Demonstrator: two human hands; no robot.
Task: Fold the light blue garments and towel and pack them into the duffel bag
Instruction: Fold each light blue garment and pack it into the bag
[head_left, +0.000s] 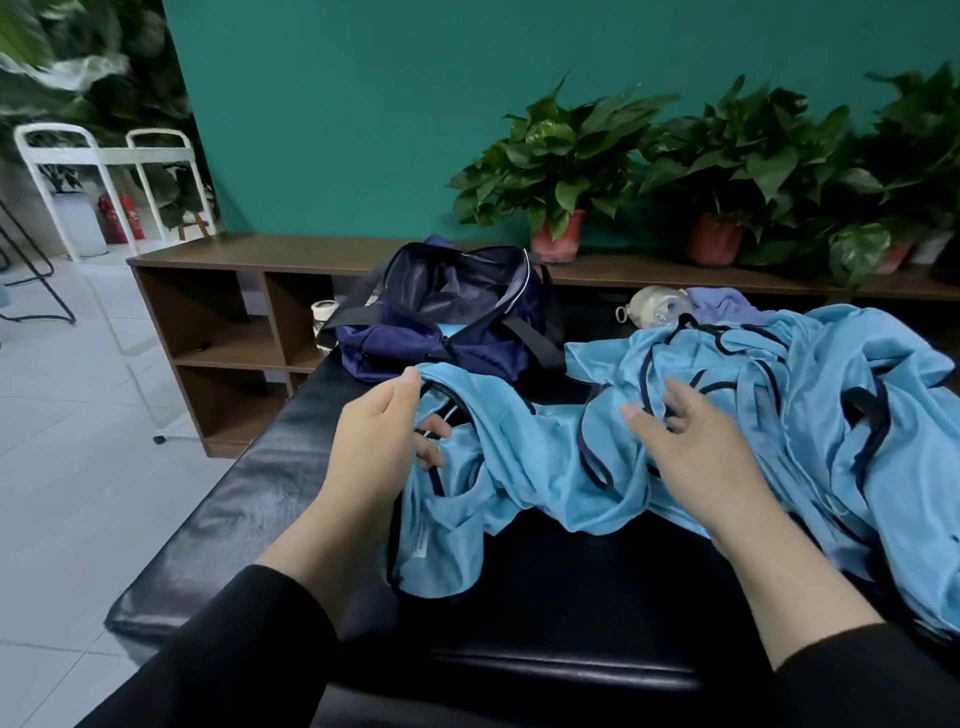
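Observation:
A heap of light blue garments (810, 395) with dark trim lies crumpled on the black padded bench (545, 587), spreading to the right edge. One light blue garment (519, 467) is stretched toward the left. My left hand (379, 441) pinches its upper edge between thumb and fingers. My right hand (691, 452) rests with spread fingers on the heap. The navy duffel bag (447, 322) stands unzipped at the bench's far end, a bit of light blue showing inside. A pale purple towel (727, 306) lies behind the heap.
A clear plastic bottle (654, 306) lies beside the towel. A dark wooden shelf unit (234, 322) with potted plants (561, 171) runs along the green wall. White metal chairs (98, 182) and tiled floor are to the left.

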